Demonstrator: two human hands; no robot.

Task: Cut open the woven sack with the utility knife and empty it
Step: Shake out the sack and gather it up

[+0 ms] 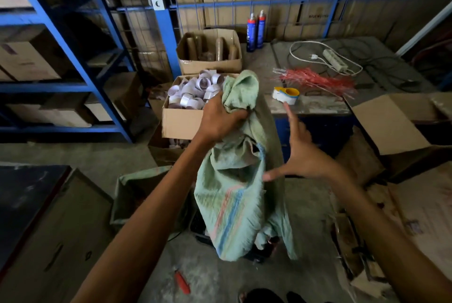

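Observation:
A limp green woven sack (pixel 234 195) with pink and blue stripes hangs in front of me, held up by its bunched top. My left hand (pixel 220 119) is shut on that bunched cloth. My right hand (pixel 303 153) hovers just right of the sack's middle, fingers spread, thumb near the fabric, holding nothing. The red utility knife (pixel 182 282) lies on the concrete floor below, near my left forearm. Behind my left hand stands a cardboard box (pixel 181 119) heaped with white tape rolls (pixel 195 92).
A grey workbench (pixel 325 99) at right carries a tape dispenser (pixel 286 94), red ties (pixel 320 81), a power strip (pixel 335 59) and two spray cans (pixel 255 31). Blue shelving (pixel 73 58) stands left. Open cartons lie at right (pixel 391 126) and lower left (pixel 56 229). A green-lined bin (pixel 137 187) sits behind the sack.

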